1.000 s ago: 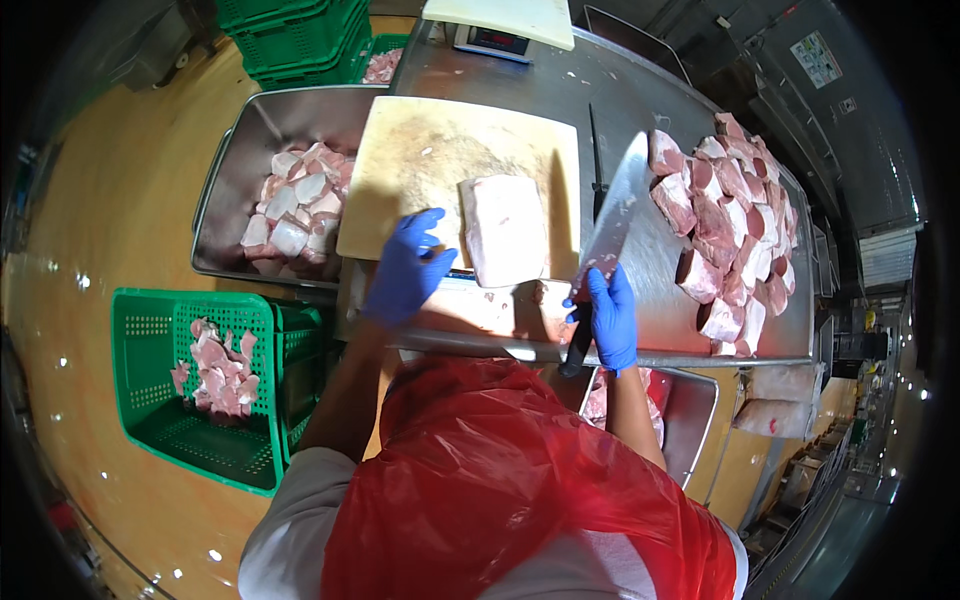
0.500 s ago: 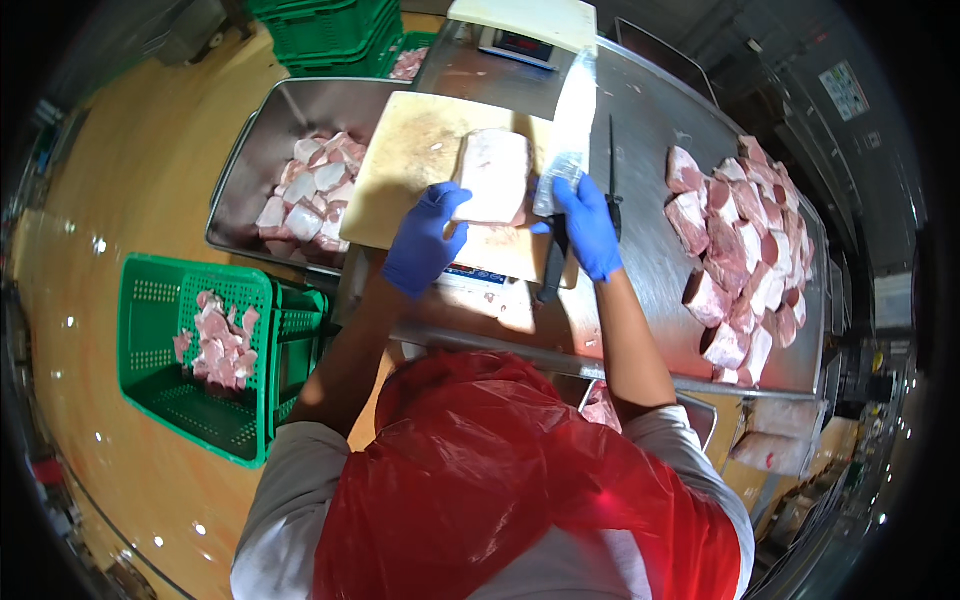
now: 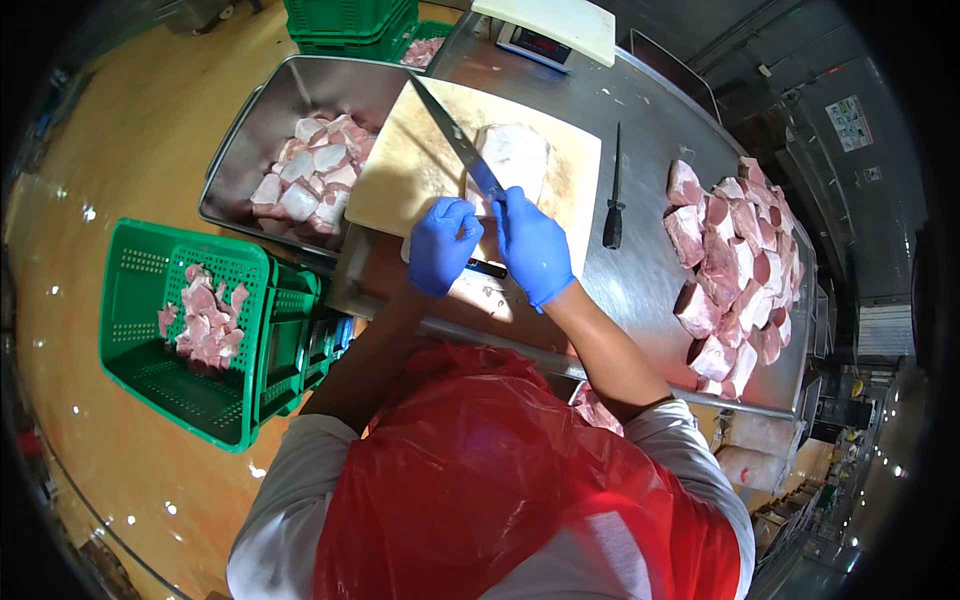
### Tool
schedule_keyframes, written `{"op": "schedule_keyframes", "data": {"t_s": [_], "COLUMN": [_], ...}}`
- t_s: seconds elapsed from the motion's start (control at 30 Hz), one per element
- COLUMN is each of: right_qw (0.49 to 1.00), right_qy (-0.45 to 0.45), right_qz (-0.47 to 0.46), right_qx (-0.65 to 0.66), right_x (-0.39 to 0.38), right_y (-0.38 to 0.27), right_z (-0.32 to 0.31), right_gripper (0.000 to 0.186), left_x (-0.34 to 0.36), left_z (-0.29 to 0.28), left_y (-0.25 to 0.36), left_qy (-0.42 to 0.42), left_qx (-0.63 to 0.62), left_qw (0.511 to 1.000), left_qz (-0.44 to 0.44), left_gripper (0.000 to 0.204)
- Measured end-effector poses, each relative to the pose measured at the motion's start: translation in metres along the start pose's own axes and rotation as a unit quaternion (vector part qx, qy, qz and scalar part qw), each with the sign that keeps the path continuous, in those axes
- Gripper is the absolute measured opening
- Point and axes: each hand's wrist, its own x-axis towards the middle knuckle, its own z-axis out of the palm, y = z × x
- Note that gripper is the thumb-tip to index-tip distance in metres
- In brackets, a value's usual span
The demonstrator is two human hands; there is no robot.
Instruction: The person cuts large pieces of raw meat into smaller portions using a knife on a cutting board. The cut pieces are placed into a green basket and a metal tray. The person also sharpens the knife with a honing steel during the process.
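Observation:
My right hand, in a blue glove, is closed around a knife. The long blade slants up and to the left, across the cutting board. Below and behind it lies a pale slab of meat, partly covered by the blade and my right hand. My left hand, gloved in blue too, is curled at the board's near edge, close to the slab's lower left corner. Whether anything is inside its fingers is hidden.
Right of the board lies a sharpening steel, with a pile of meat chunks farther right. A metal tub and a green crate, both holding meat, stand left. A scale sits at the back.
The knife has swung from upright at the board's right side to a leftward slant over the board. My left hand has left the slab's side and its fingers have curled in.

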Motion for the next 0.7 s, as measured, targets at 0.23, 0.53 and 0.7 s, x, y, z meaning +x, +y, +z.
{"op": "schedule_keyframes", "data": {"t_s": [0.23,0.53,0.7], "right_qw": [0.976,0.949,0.996], "right_qy": [-0.178,-0.201,-0.043], "right_qz": [-0.003,-0.002,0.023], "right_qx": [-0.128,-0.242,-0.080], "right_x": [-0.059,-0.108,-0.053], "right_y": [0.061,0.124,0.045], "right_z": [-0.031,-0.136,-0.073], "right_gripper": [0.014,0.012,0.016], "left_x": [-0.009,-0.034,-0.001], "left_z": [-0.013,-0.033,-0.002], "left_y": [0.004,-0.005,0.034], "left_qy": [0.029,0.073,0.020], "left_qx": [-0.032,0.050,0.078], "left_qw": [0.997,0.995,0.997], "left_qz": [-0.066,0.040,-0.002], "left_gripper": [0.010,0.025,0.016]}}
